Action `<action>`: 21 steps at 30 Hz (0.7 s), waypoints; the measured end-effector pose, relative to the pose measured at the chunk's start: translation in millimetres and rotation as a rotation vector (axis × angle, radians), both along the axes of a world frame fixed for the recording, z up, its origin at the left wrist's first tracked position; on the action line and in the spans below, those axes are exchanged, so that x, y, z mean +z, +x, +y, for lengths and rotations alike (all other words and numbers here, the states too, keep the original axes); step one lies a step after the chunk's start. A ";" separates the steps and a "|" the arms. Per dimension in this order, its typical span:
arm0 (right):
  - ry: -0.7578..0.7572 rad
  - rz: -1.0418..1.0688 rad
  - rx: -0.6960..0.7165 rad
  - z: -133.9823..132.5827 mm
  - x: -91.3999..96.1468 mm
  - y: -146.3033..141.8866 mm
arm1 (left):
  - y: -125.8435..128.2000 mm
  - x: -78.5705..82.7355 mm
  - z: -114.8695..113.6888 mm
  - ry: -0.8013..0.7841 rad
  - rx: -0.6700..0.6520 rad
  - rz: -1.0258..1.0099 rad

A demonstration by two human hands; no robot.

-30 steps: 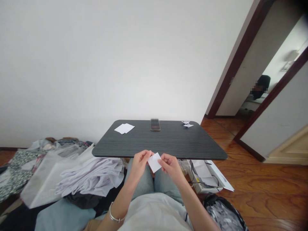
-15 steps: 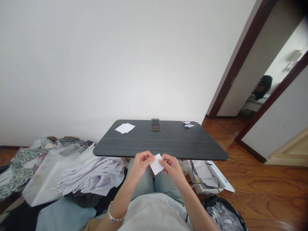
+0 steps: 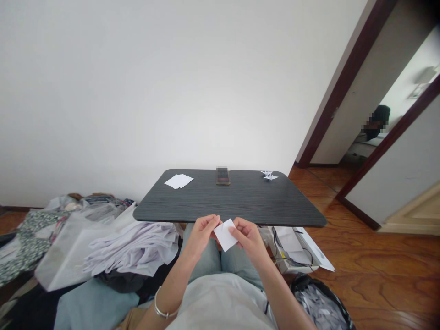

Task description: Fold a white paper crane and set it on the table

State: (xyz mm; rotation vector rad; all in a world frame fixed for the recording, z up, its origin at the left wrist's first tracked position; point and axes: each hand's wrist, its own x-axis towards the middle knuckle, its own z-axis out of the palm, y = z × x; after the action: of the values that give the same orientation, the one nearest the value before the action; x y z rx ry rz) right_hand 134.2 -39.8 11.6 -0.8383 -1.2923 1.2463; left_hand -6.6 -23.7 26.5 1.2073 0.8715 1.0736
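Note:
A small white square of paper [image 3: 226, 235] is held up in front of the table's near edge, turned with one corner towards me. My right hand [image 3: 246, 234] is closed on its right side, the thumb lying on the upper face and the fingers largely hidden beneath. At the left side, my left hand [image 3: 203, 233] has thumb and forefinger pinched together at the paper's edge; its other fingers are partly hidden by the sheet. On the dark table [image 3: 206, 201] lie white paper sheets [image 3: 178, 181] at the left and two folded paper cranes [image 3: 270, 176] at the right.
A phone [image 3: 223, 176] lies at the table's back near the wall. Piled clothes [image 3: 134, 247] cover the left floor. At the right are a white box [image 3: 295, 250] with cables and a black bag [image 3: 321, 302] of paper scraps. A person [image 3: 376, 123] is beyond the doorway.
My left thumb has slid off the paper's face to its upper left edge, so more of the sheet shows. The right hand keeps its hold. The view has shifted slightly.

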 end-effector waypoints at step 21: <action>-0.019 -0.023 -0.017 -2.7 1.7 -2.1 | 0.5 3.5 -2.5 0.025 -0.037 0.065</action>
State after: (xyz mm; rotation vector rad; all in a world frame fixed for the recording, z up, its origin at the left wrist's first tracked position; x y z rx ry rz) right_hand 132.2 -42.5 13.4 -0.8775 -1.2907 1.2404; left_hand -6.1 -26.2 30.1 1.2805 0.8848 1.0230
